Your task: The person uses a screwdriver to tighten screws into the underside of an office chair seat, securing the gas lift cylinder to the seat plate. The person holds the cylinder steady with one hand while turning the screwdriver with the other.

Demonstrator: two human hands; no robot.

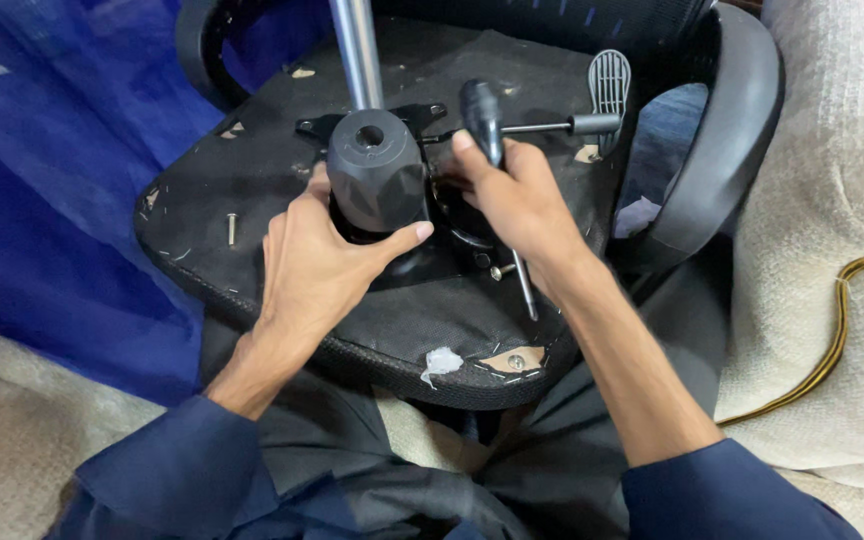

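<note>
The chair seat underside (252, 190) is black fabric, flecked with pale torn spots. At its centre the mechanism cover (377, 170) is dark grey plastic, with a silvery gas cylinder (356, 50) at twelve o'clock. The screwdriver (482, 115) handle is black. Blue sheeting (52, 150) lies at nine o'clock, cream upholstery (832, 150) at three.

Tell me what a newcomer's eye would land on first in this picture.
First, the two hands at centre: the left hand grips the dark grey column cover on the upturned office chair seat, and the right hand holds a black-handled screwdriver. Next, the shiny metal column rising at the top, and a loose screw lying on the seat's left side.
</note>
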